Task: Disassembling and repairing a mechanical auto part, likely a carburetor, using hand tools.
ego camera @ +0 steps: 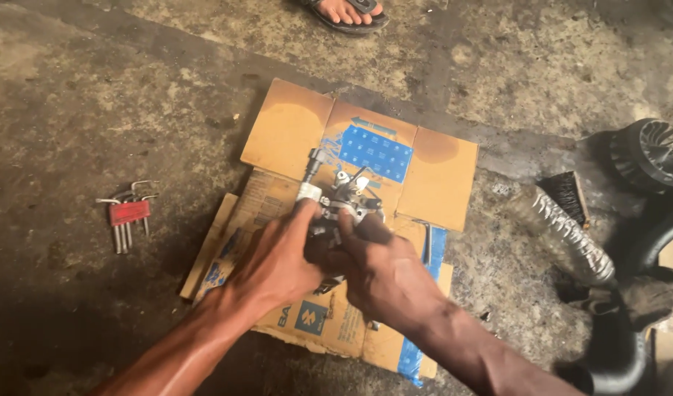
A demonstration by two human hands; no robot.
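Metal carburettor [344,202] is clamped between my left hand [278,260] and right hand [384,275]; I'd keep my fingers [307,213] steady above the cardboard [439,176].

A small metal carburetor-like part [345,203], silvery grey with a white fitting and black cap at its far-left end, sits clasped between both grips, left grip [278,260] on its near-left side, right grip [384,271] over its near-right.
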